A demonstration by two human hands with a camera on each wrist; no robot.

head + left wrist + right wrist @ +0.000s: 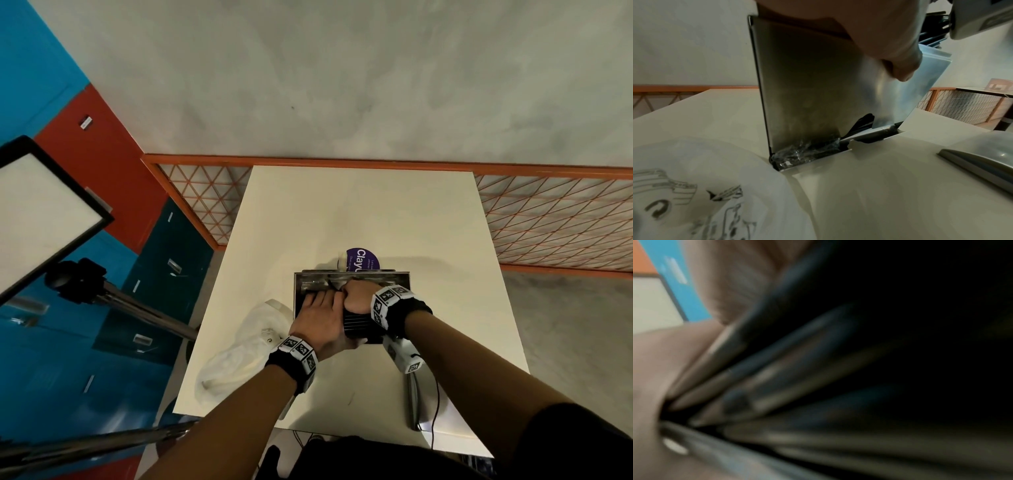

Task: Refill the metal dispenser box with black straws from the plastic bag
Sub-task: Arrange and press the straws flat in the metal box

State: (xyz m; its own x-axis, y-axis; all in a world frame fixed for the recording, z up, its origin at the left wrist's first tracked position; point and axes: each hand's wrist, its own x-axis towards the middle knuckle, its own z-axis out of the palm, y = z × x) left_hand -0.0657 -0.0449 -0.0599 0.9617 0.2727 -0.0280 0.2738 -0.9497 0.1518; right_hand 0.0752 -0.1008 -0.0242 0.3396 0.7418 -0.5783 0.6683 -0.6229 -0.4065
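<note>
The metal dispenser box [401, 278] stands open-topped on the white table [342, 212], just in front of me. My right hand [358, 295] is a fist over the box, gripping a bundle of black straws [360, 323] that slants into it. The right wrist view shows only blurred black straws [838, 369] close up. My left hand [318, 305] lies flat over the box's left part, fingers straight. In the left wrist view its thumb [902, 68] rests on the box wall [807, 89], and black straws [861, 123] show at the box's foot. The white plastic bag [239, 356] [694, 186] lies crumpled left of the box.
A purple round label [363, 260] sits behind the box. A grey metal lid [412, 401] [982, 164] and a thin cable lie near the table's front right. A tripod with a light panel [41, 212] stands left. An orange lattice rail [548, 222] runs behind the table.
</note>
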